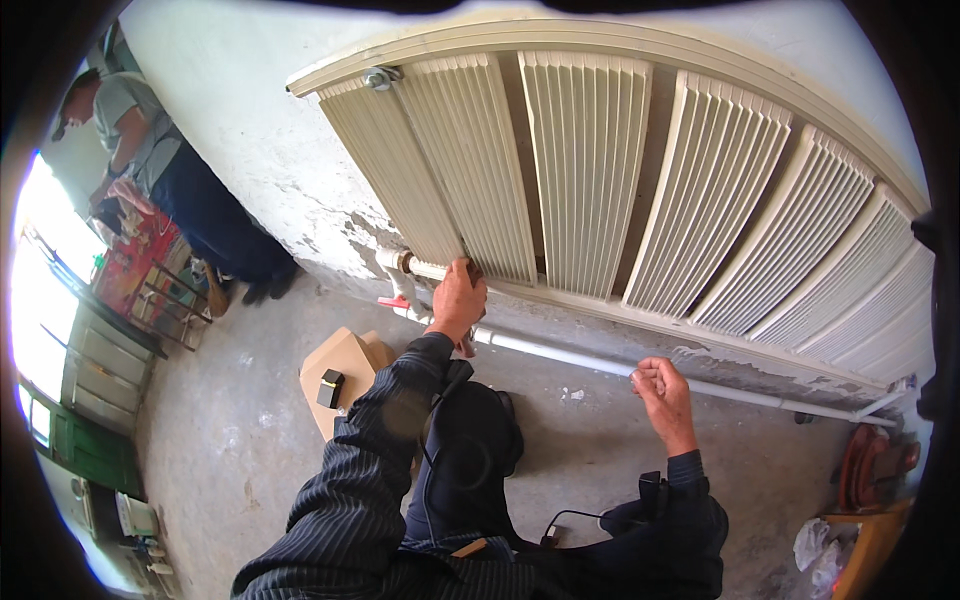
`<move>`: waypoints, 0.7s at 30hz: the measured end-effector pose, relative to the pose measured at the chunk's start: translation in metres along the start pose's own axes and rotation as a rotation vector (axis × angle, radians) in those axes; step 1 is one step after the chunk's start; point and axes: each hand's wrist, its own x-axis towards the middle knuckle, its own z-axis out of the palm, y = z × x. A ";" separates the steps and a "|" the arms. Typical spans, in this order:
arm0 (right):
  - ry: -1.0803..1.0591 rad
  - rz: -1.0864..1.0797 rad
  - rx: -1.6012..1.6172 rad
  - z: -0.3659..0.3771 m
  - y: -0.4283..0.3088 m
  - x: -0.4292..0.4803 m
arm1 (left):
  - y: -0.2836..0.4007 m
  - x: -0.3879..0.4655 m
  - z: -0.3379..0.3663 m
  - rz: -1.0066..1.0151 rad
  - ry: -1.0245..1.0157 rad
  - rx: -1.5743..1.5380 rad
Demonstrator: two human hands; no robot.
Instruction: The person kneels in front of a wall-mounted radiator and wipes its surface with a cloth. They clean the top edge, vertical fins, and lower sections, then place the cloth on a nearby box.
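A cream finned radiator (585,172) hangs on the wall before me. My left hand (454,304) reaches to its lower left end, fingertips at the gap between two fin panels. Those fingertips are partly hidden, so whether they grip anything is unclear. Beside that hand are a white pipe elbow with a brass-coloured fitting (406,261) and a red valve handle (394,303). My right hand (664,401) is raised in front of the white pipe (562,352) that runs below the radiator. Its fingers are curled, and I cannot see whether something small is between them.
Flattened cardboard (352,367) lies on the concrete floor (225,420), with a small black box (330,388) on it. A person (180,165) stands by a red-covered table (142,247) at left. Plastic bags (817,551) and a reddish round object (862,469) sit at right.
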 end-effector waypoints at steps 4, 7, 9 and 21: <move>0.023 0.026 -0.015 -0.003 0.000 -0.002 | 0.016 0.007 -0.032 0.048 0.126 -0.107; 0.015 0.010 -0.022 -0.006 -0.001 -0.003 | 0.053 0.018 -0.088 0.037 0.154 -0.264; 0.011 -0.016 -0.037 -0.005 0.000 -0.003 | 0.087 0.022 -0.125 0.272 0.378 -0.196; 0.024 -0.046 -0.017 -0.008 0.014 -0.004 | 0.191 0.057 -0.164 0.542 0.549 0.007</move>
